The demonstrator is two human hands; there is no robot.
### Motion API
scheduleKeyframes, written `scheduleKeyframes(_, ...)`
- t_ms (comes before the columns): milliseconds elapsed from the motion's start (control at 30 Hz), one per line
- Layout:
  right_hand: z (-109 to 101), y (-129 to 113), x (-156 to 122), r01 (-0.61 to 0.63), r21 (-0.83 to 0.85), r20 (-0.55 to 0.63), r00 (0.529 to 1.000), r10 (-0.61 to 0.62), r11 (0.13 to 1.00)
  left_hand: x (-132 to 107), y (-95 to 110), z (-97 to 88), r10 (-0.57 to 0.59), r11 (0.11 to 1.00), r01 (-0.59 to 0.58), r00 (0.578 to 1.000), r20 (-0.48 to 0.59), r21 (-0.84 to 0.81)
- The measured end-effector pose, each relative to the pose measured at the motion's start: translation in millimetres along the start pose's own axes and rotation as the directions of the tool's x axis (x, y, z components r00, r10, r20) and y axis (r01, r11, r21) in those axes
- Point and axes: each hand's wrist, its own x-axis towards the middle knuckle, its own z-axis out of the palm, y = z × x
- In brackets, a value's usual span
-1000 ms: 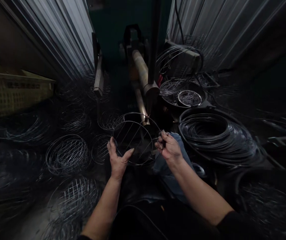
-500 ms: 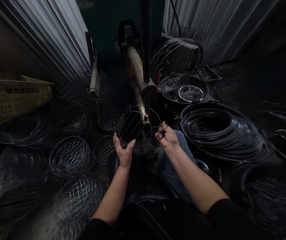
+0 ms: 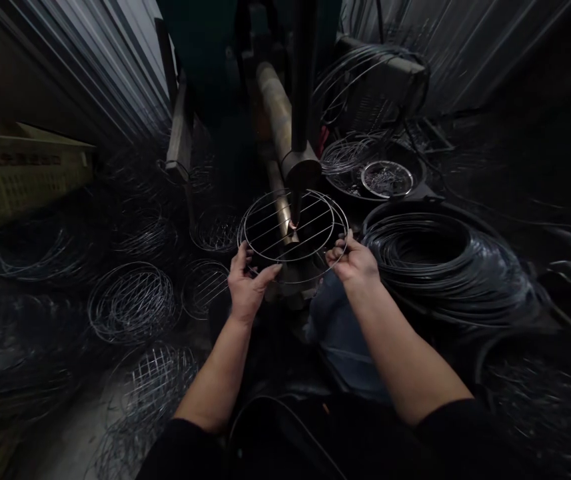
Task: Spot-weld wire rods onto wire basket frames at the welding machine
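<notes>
A round wire rack, with straight bars across a ring and a wider loop around it, lies nearly level between my hands. My right hand pinches its right rim. At the left front rim, my left hand holds the wire, with thumb and fingers set apart along the edge. The rack surrounds the tip of a spot welder; the dark upper rod comes down near the bars, and the brass-coloured lower arm ends below. A small coppery tip shows where they meet.
Several finished-looking wire racks lie to the left, near a yellow crate. On the right are a large coil of wire, a pan with a small bowl of metal pieces, and a dark tub of scraps.
My left hand was spread at the rack's edge and now holds its rim. The rack has turned from tilted to nearly level around the welder tip. The view has shifted slightly.
</notes>
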Motion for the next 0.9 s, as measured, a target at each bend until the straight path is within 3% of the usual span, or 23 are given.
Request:
scheduleKeyframes(100,3,-4,-2,-0.040,0.116,-0.124,0.991,0.054,0.992,5,2,-2.9,0.017,0.995,-0.023,0.998,0.063,0.099)
scheduleKeyframes(233,1,-13,4,0.006,0.078,-0.077,0.997,0.000,0.997,0,4,-6.2,0.013,0.994,-0.024,0.995,0.102,0.109)
scheduleKeyframes(333,0,-14,10,0.053,0.059,-0.046,0.998,-0.051,0.997,-3,5,-4.1,-0.022,1.000,0.022,1.000,0.001,0.021)
scheduleKeyframes(467,-1,-10,10,0.217,-0.074,-0.070,0.973,-0.222,0.973,2,10,0.1,-0.021,0.993,-0.004,0.977,-0.210,-0.118)
scheduleKeyframes(500,-2,-9,10,0.260,-0.122,-0.075,0.960,-0.270,0.958,4,13,0.9,-0.070,0.976,0.024,0.975,-0.211,-0.215)
scheduleKeyframes(567,-1,-9,8,0.339,-0.191,-0.091,0.928,-0.360,0.921,9,18,2.7,-0.203,0.901,0.155,0.976,-0.079,-0.404)
scheduleKeyframes(633,0,-11,8,0.406,-0.216,-0.103,0.895,-0.434,0.888,13,23,5.5,-0.318,0.811,0.324,0.943,0.097,-0.488)
scheduleKeyframes(667,1,-12,9,0.433,-0.220,-0.101,0.881,-0.462,0.874,15,24,7.3,-0.367,0.780,0.383,0.921,0.133,-0.495)
scheduleKeyframes(800,-2,-16,12,0.461,-0.268,0.002,0.878,-0.478,0.846,17,26,13.6,-0.559,0.669,0.470,0.828,0.026,-0.576)
scheduleKeyframes(900,-16,-21,0,0.480,-0.347,0.074,0.871,-0.486,0.806,17,29,11.9,-0.565,0.654,0.440,0.825,-0.011,-0.615)
